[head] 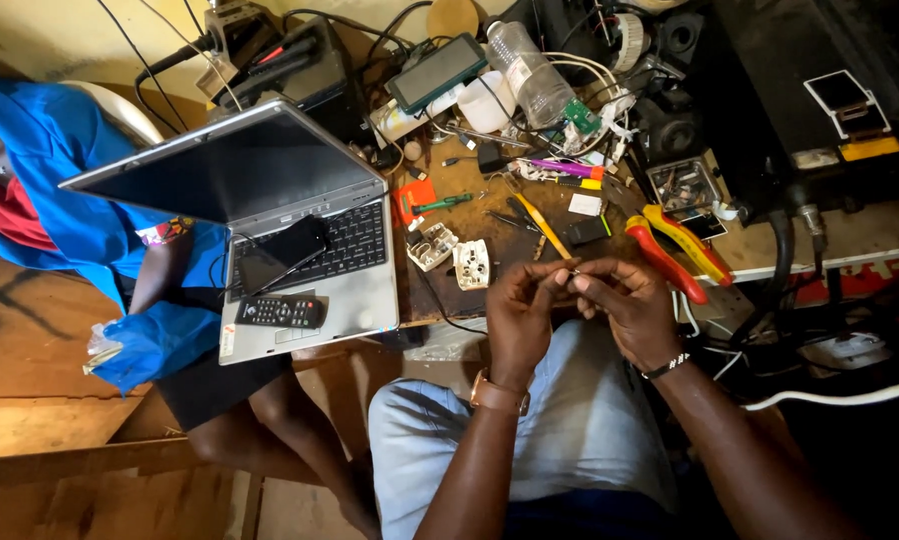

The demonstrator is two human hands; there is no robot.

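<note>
Cluttered wooden workbench [530,262] ahead. Both thumbs and forefingers pinch small metal part [574,272] together: left hand [523,312], right hand [630,305], just before red-yellow pliers [670,250]. Seems fiddling, fitting stage; next wants steady fine grip.

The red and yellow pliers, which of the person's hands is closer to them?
Right. The right hand sits just beside the pliers, nearly touching the handles; the left hand is farther away.

A cluttered wooden workbench [490,235] bears a laptop [270,210], red-yellow pliers [670,250] and 2 white sockets [450,257].
</note>
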